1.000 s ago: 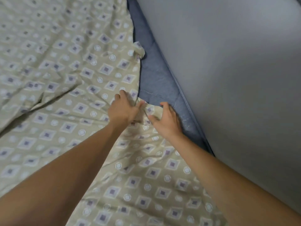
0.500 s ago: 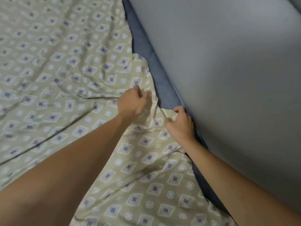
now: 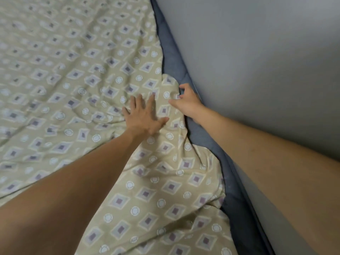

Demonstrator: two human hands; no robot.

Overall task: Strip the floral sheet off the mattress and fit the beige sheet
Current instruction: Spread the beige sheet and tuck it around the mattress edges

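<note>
Beige sheet (image 3: 73, 74) rumpled over blue mattress (image 3: 176, 67), your left hand (image 3: 145, 115) pressing it flat, fingers spread, your right hand (image 3: 187, 104) pinching its far-right edge beside the wall (image 3: 257, 61).

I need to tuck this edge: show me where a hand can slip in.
Free: the blue mattress strip between beige sheet and grey wall, beyond the right hand. Crowded: beside the left hand, bunched folds.

A plain grey wall (image 3: 257, 70) fills the right side of my view, smooth and bare, evenly lit with soft, dim light. It runs diagonally from the top down to the lower right, close along the bed's far edge.
</note>
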